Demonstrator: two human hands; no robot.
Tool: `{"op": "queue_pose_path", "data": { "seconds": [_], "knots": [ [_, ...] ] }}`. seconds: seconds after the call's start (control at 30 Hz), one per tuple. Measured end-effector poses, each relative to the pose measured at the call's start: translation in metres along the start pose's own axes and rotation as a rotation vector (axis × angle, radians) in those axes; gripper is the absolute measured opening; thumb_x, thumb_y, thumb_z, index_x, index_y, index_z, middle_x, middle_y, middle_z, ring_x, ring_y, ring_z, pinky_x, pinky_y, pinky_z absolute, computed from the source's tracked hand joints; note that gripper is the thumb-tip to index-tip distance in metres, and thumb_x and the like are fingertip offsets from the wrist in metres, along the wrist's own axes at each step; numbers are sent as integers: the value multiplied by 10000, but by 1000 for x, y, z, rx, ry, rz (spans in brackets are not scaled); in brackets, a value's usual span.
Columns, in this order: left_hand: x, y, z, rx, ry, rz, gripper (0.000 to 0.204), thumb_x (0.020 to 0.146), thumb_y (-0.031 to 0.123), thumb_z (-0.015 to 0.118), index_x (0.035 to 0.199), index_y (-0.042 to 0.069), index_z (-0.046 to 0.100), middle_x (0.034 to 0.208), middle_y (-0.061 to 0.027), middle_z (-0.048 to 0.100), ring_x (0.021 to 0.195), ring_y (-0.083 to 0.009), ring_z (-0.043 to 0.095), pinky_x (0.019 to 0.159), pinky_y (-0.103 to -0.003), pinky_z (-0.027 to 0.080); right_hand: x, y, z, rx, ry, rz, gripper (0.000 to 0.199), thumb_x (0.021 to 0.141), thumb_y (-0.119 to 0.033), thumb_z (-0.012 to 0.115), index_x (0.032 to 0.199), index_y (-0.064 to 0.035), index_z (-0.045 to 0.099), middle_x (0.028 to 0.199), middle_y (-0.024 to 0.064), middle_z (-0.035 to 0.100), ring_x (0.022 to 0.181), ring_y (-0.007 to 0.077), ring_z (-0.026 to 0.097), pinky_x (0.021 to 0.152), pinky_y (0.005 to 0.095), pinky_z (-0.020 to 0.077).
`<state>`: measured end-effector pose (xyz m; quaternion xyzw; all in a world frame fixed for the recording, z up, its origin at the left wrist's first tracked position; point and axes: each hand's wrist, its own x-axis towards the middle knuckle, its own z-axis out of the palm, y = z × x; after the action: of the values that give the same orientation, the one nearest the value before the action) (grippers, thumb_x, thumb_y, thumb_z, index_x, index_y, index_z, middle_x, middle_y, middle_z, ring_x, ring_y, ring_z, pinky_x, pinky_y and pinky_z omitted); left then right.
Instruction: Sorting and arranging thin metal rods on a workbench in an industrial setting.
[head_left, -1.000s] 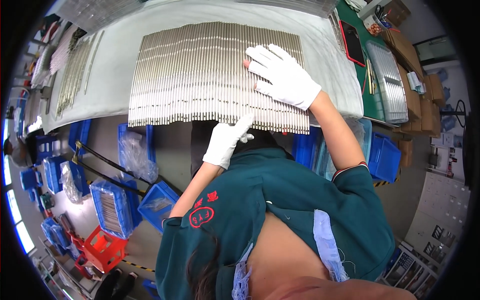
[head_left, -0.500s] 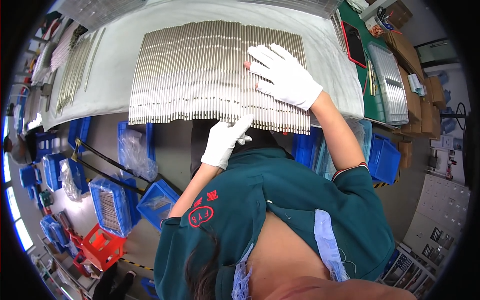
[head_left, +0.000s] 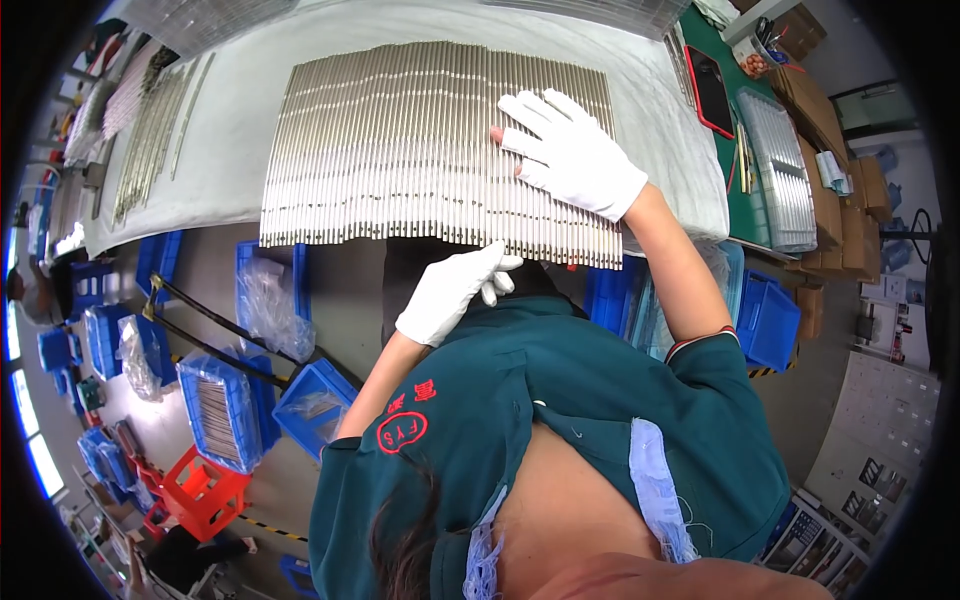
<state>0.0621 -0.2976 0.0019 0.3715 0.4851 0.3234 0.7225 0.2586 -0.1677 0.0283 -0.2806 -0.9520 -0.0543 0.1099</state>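
Right hand (head_left: 575,155) shifted, two gloves, metal rods (head_left: 400,150)

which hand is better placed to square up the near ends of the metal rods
Left, probably: the white-gloved left hand sits at the near edge of the row of thin silver metal rods; the right hand lies flat on top, farther in.

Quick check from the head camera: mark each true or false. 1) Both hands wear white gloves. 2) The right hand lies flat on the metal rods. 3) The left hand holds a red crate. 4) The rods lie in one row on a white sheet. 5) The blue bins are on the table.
1) True: left hand and right hand are gloved.
2) True, on the rods.
3) False: it is at the rods' near edge; the red crate is on the floor.
4) True: white sheet.
5) False: blue bins are on the floor.
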Motion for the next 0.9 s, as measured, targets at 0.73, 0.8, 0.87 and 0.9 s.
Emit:
{"op": "queue_pose_path", "data": {
  "seconds": [0.73, 0.8, 0.87, 0.9],
  "knots": [
    [17, -15, -4, -207, 245, 9, 266, 799, 263, 658, 754, 16, 568, 589, -14, 485, 493, -82, 451, 587, -280, 498, 11, -11, -2, 50, -46, -108, 496, 844, -348, 496, 1258, -76, 470, 1347, 137, 389, 1260, 269, 349, 1066, 421, 208],
    [18, -15, -5, -152, 271, -1, 205, 837, 238, 615, 838, 36, 579, 608, 5, 481, 495, -73, 426, 604, -290, 494, 11, -10, -3, 35, -49, -121, 494, 840, -339, 505, 1258, -78, 470, 1345, 139, 392, 1259, 270, 351, 1068, 421, 205],
    [21, -15, -6, -71, 362, 0, 214, 825, 230, 631, 794, 25, 577, 590, -9, 497, 492, -78, 444, 586, -286, 497, 11, -11, -4, 43, -48, -120, 494, 838, -338, 506, 1257, -78, 471, 1343, 140, 395, 1259, 270, 352, 1068, 420, 205],
    [20, -14, -6, -71, 363, 0, 214, 825, 230, 631, 794, 25, 577, 590, -9, 497, 492, -78, 444, 586, -286, 497, 11, -11, -4, 52, -46, -119, 494, 837, -337, 508, 1256, -78, 472, 1340, 141, 397, 1258, 270, 353, 1068, 420, 205]
  ]
}}
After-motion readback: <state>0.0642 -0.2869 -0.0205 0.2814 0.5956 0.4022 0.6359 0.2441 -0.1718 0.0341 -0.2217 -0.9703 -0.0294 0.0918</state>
